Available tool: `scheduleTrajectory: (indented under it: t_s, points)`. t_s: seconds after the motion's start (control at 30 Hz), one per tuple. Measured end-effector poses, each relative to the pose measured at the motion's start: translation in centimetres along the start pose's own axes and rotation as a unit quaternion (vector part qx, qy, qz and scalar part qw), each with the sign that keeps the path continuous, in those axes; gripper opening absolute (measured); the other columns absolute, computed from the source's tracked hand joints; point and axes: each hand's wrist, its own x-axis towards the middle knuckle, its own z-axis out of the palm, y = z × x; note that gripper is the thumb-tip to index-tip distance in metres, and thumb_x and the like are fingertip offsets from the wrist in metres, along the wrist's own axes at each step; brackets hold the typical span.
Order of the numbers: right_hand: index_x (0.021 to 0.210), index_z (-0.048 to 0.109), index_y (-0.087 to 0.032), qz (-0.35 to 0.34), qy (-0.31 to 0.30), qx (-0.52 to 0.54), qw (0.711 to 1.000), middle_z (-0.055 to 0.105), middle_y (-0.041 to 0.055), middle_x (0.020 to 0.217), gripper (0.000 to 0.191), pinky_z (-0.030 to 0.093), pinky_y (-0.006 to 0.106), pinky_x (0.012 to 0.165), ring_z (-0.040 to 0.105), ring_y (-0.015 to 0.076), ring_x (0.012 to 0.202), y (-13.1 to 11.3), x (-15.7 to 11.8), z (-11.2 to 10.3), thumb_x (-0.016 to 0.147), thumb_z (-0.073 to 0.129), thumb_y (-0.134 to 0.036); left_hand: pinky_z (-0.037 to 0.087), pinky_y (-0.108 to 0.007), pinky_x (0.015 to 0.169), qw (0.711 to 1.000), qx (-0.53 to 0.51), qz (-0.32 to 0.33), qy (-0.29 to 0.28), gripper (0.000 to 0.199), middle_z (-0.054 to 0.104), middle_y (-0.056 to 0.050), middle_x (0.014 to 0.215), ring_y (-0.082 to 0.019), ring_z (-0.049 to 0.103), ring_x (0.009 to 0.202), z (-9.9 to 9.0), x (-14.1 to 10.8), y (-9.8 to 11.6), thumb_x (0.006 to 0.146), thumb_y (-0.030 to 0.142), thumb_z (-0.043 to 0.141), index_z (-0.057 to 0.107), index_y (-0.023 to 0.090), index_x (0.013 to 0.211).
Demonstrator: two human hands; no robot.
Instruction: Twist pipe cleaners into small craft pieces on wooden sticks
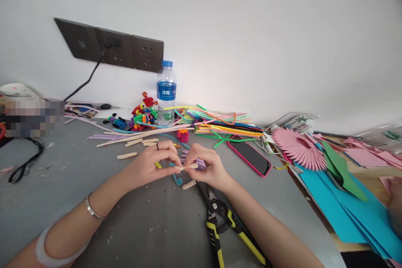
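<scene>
Both hands meet over the middle of the grey table. My left hand (158, 162) pinches one end of a short cream pipe cleaner piece (192, 166), and my right hand (207, 165) grips it a little farther along. Under the fingers lie a blue pipe cleaner (178, 180) with a curled end and another cream piece (189, 184). Purple pieces (186, 157) show partly behind my right hand. Black and yellow cutting pliers (215, 207) rest with open handles beside my right forearm. Several short cream pieces (127, 155) lie beyond my left hand.
A water bottle (166, 92) stands against the wall beside small pipe cleaner figures (144, 115). Colourful pipe cleaners (220, 123) are heaped behind my hands. A pink-cased phone (249, 157) lies to the right, near a pink folded-paper fan (298, 146) and blue sheets (345, 209).
</scene>
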Motion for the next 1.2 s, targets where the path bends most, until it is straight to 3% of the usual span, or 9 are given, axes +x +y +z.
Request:
scheduleTrajectory:
  t_s: [0.67, 0.93, 1.2]
  points:
    - [0.076, 0.061, -0.020, 0.031, 0.019, -0.025, 0.999, 0.065, 0.0016, 0.071, 0.012, 0.047, 0.030, 0.067, 0.057, 0.0149, 0.065, -0.51, 0.27, -0.08, 0.087, 0.065, -0.022, 0.049, -0.024, 0.069, 0.999, 0.025, 0.001, 0.035, 0.012, 0.061, -0.005, 0.090, -0.015, 0.059, 0.081, 0.41, -0.09, -0.36, 0.092, 0.030, 0.065, 0.066, 0.019, 0.095]
    - [0.075, 0.062, -0.020, 0.045, 0.017, -0.015, 0.999, 0.063, 0.0005, 0.070, 0.011, 0.046, 0.028, 0.067, 0.055, 0.0139, 0.064, -0.73, 0.36, -0.18, 0.085, 0.066, -0.019, 0.053, -0.029, 0.084, 0.997, 0.045, 0.044, 0.047, 0.016, 0.061, -0.006, 0.101, -0.017, 0.062, 0.095, 0.41, -0.19, -0.58, 0.092, 0.025, 0.065, 0.067, 0.022, 0.107]
    - [0.076, 0.060, -0.020, 0.044, 0.022, -0.014, 0.999, 0.065, 0.0009, 0.071, 0.010, 0.046, 0.029, 0.067, 0.056, 0.0146, 0.065, -0.41, 0.21, -0.12, 0.085, 0.065, -0.020, 0.056, -0.029, 0.076, 0.988, 0.095, 0.089, 0.077, 0.020, 0.060, -0.009, 0.117, -0.019, 0.062, 0.100, 0.67, -0.29, -0.93, 0.090, 0.020, 0.065, 0.073, 0.029, 0.107]
